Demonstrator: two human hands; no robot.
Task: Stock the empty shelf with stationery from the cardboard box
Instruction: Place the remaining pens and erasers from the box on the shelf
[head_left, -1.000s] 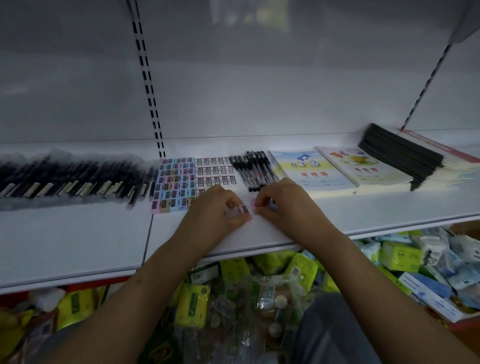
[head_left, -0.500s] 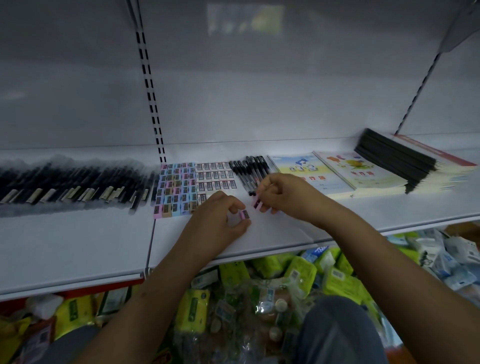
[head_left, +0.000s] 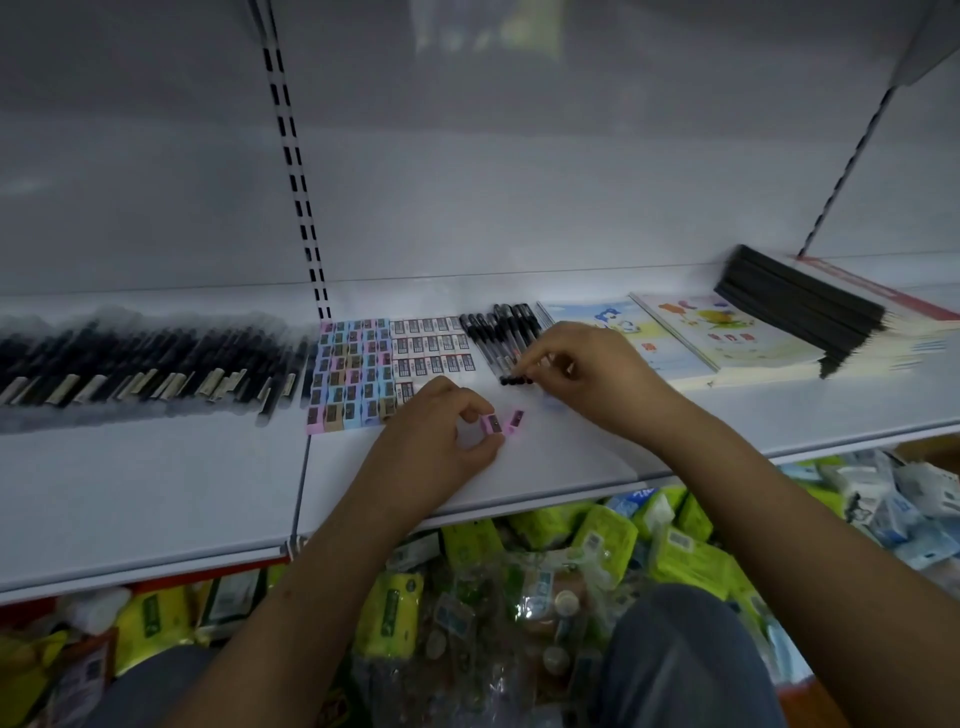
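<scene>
Left hand has its fingers curled in tight, pinching a small pink pencil sharpener between thumb and forefinger, right down on the white shelf. A second pink sharpener sits just beside it on the shelf, touching or nearly so, hard to tell. Right hand is further back with its fingers curled around the front ends of a bunch of black pens; the tips poke out just left of the knuckles.

Moving out from there: a tidy grid of pastel sharpeners in pink, blue and tan lies left of the pens, with rows of white erasers between the two. Way left is a long row of dark packaged pens, pretty blurry. On the right, two colourful exercise books lie flat, and past them a fanned stack of black-spined notebooks.

Under the shelf there's a jumble of green wet-wipe packs and blue-white packets.
</scene>
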